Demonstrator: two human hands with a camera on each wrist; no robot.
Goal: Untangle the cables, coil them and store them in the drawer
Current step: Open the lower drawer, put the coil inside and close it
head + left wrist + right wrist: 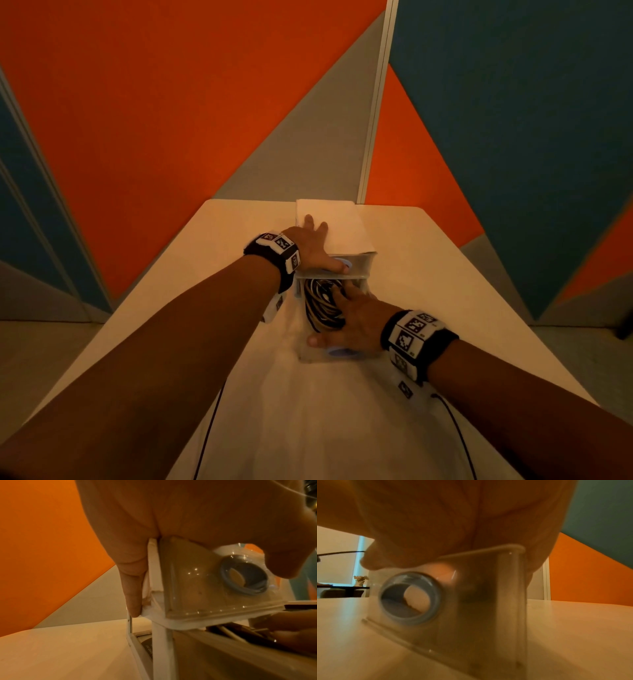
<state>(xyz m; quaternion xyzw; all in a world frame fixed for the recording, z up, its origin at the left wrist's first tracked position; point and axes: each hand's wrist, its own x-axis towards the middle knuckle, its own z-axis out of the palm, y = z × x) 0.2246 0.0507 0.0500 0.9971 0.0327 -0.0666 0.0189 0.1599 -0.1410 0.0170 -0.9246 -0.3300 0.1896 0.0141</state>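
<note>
A small white drawer unit (334, 222) stands on the table. Its lower clear drawer (308, 356) is pulled out toward me and holds coiled black and white cables (320, 303). My left hand (313, 248) lies flat on the unit's top with its thumb over the upper drawer's front (193, 588), beside the blue ring handle (243, 578). My right hand (349, 320) rests on the open drawer. Its fingers (291, 622) lie on the cables and its thumb runs along the front rim. The right wrist view shows the clear front (479, 608) and its ring handle (409, 597) under my palm.
The pale table (462, 291) spreads on both sides of the unit. Orange, blue and grey partition panels (171, 120) close off the back and sides. Thin black wrist-camera leads (209, 428) trail over the near table.
</note>
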